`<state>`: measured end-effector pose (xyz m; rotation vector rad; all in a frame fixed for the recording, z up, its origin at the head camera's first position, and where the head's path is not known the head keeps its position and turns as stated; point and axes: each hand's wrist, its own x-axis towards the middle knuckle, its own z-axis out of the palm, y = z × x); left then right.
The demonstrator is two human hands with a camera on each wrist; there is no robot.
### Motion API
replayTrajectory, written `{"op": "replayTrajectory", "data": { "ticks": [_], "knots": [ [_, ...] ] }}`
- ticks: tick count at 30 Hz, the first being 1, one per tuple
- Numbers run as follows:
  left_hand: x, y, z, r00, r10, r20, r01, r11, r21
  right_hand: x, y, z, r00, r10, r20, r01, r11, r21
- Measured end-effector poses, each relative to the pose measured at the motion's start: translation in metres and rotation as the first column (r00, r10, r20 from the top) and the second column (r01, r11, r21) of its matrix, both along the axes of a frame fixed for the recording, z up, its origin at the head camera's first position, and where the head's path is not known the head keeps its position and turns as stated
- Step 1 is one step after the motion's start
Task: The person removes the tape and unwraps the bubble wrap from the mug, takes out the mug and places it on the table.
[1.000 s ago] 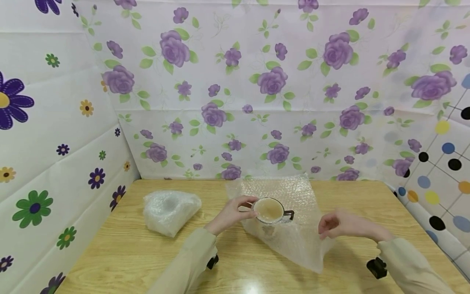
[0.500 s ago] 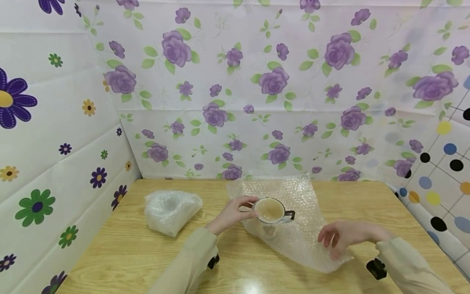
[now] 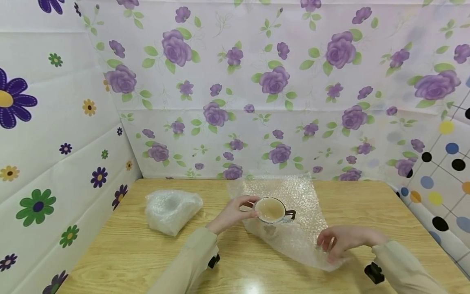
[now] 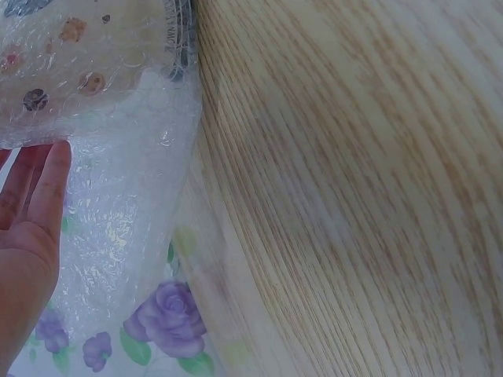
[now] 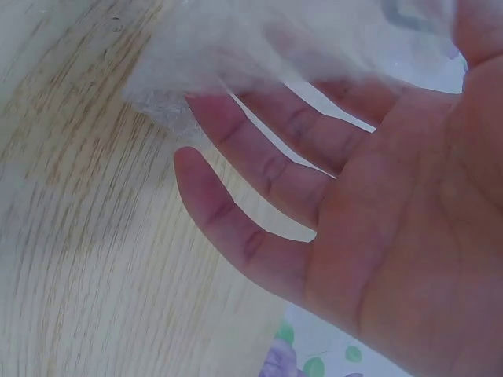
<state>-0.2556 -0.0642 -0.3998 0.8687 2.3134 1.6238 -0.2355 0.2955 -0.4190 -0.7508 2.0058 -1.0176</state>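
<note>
A mug [image 3: 269, 210] with a cream inside, dark rim and brown handle stands upright on a sheet of bubble wrap [image 3: 290, 190]. My left hand [image 3: 235, 211] holds its left side, thumb at the rim and fingers round the far side. The left wrist view shows the mug's printed wall [image 4: 86, 71] behind bubble wrap. To the right, my right hand [image 3: 346, 241] is at the sheet's near right corner, fingers loosely bent and apart from the thumb. In the right wrist view the film [image 5: 228, 55] covers the tips of several fingers [image 5: 271, 169].
A bundle wrapped in bubble wrap [image 3: 170, 210] sits on the left of the wooden table [image 3: 147, 265]. A purple-flowered cloth [image 3: 238, 81] hangs behind the table's back edge, with patterned cloths at both sides.
My right hand has moved slightly down and spread its fingers, and the sheet's near right corner has shifted right and flattened under it. The left hand and the mug stay in place.
</note>
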Motion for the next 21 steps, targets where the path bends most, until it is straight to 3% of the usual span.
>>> {"op": "replayTrajectory", "data": {
  "ticks": [7, 14, 21],
  "knots": [
    [0.0, 0.0, 0.001, 1.0, -0.006, 0.001, 0.006, 1.0, 0.002, -0.001, -0.002, 0.002, 0.995, -0.015, -0.094, 0.014, 1.0, -0.013],
    [0.0, 0.001, 0.0, 1.0, -0.01, -0.009, 0.01, 1.0, 0.0, -0.004, -0.005, 0.013, 0.974, -0.073, -0.216, 0.07, 0.997, -0.021],
    [0.0, 0.001, 0.001, 1.0, -0.016, -0.017, 0.016, 1.0, 0.003, -0.007, -0.008, 0.027, 0.964, -0.095, -0.25, 0.089, 0.995, -0.033]
  ]
}}
